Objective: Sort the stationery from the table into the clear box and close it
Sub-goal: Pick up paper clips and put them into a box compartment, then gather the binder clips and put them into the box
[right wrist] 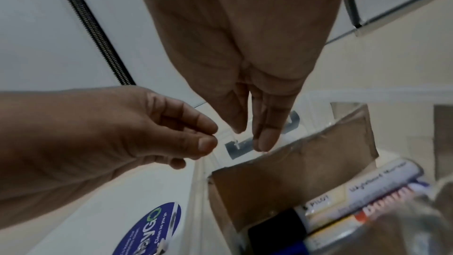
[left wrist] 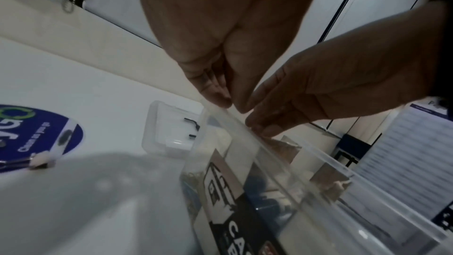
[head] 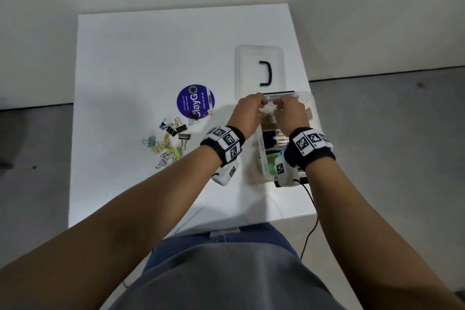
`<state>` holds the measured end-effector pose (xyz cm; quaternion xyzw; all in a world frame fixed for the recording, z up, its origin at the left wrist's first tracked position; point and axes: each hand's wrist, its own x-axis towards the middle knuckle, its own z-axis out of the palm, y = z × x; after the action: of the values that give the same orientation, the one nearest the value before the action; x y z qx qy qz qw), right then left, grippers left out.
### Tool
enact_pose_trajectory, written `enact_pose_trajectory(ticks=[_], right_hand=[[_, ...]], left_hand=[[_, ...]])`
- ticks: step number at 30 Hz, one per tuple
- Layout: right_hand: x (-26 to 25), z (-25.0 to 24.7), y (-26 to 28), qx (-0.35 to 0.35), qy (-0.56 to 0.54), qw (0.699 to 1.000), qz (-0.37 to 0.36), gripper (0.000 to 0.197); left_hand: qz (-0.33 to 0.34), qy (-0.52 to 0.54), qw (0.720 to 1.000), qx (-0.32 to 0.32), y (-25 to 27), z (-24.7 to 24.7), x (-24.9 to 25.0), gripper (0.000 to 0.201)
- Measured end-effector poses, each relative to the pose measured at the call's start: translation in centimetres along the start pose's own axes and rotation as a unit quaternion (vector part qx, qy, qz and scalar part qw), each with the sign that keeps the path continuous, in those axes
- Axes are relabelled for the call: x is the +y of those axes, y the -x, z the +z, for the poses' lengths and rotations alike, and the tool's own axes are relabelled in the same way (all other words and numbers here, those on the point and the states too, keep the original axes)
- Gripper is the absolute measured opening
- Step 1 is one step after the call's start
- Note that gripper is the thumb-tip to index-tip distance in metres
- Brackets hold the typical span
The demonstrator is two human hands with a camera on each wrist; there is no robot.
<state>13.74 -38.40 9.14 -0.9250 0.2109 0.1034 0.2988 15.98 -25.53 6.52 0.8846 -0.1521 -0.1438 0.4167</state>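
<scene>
A heap of binder clips (head: 169,142) is seen at nine o'clock of the clear box (head: 313,111). The left hand (head: 247,111) and right hand (head: 289,112) are held over its far rim; neither grasp can be told. The lid (head: 259,68) lies at twelve o'clock.

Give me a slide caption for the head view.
Both hands meet over the open clear box; binder clips remain on table.

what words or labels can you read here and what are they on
"StayGO" and "Clean as you go": round blue sticker on the table.
"PILOT": white marker in the clear box.
"CA", cut off: black packet in the box.
Other print on markers, and the wrist tags: too blurred to read.
</scene>
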Motion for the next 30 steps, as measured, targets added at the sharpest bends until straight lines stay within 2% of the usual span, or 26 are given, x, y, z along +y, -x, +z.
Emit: enact_pose_trajectory(ticks=[3,6,8,10,12,14,16,18,20,23,27,30], right_hand=[[-1.2,0.3,0.7,0.043,-0.011,0.998,-0.039,0.031],[-4.1,2.6,2.4,0.066,-0.064,0.988,-0.128,0.03],[-6.6,5.8,4.1,0.009,-0.048,0.979,-0.2,0.03],[-8.8,9.6,6.0,-0.088,-0.014,0.961,-0.26,0.034],[-9.8,13.6,7.6,-0.202,0.046,0.931,-0.3,0.044],[-9.8,16.8,8.7,-0.289,0.14,0.888,-0.328,0.054],[-9.3,19.0,9.4,-0.306,0.218,0.851,-0.367,0.055],[-8.6,19.8,9.5,-0.289,0.253,0.836,-0.391,0.053],[-7.6,19.7,9.2,-0.284,0.261,0.836,-0.392,0.055],[-5.9,18.8,8.4,-0.249,0.265,0.853,-0.374,0.055],[-5.6,18.8,7.4,-0.185,0.231,0.899,-0.323,0.042],[-8.1,20.3,7.2,-0.158,0.166,0.932,-0.28,0.034]], left_hand=[[-0.007,0.006,0.999,0.041,0.8,-1.8,-1.9,0.022],[-0.074,-0.031,0.992,0.099,2.7,-4.7,-7.5,0.017],[-0.132,-0.112,0.975,0.142,4.9,-6.7,-11.8,0.017],[-0.203,-0.191,0.945,0.17,7.7,-8.7,-15.3,0.02],[-0.269,-0.213,0.928,0.143,10.5,-10.1,-18.0,0.024],[-0.289,-0.204,0.931,0.086,12.8,-10.6,-20.0,0.034],[-0.273,-0.213,0.937,0.048,14.3,-10.7,-21.3,0.032],[-0.254,-0.226,0.939,0.046,15.1,-11.0,-22.2,0.027],[-0.244,-0.223,0.942,0.056,15.6,-11.5,-22.9,0.025],[-0.231,-0.24,0.941,0.059,16.0,-12.0,-23.6,0.023],[-0.206,-0.242,0.945,0.072,15.8,-12.2,-23.3,0.016],[-0.194,-0.25,0.947,0.048,15.6,-12.0,-23.2,0.016]])
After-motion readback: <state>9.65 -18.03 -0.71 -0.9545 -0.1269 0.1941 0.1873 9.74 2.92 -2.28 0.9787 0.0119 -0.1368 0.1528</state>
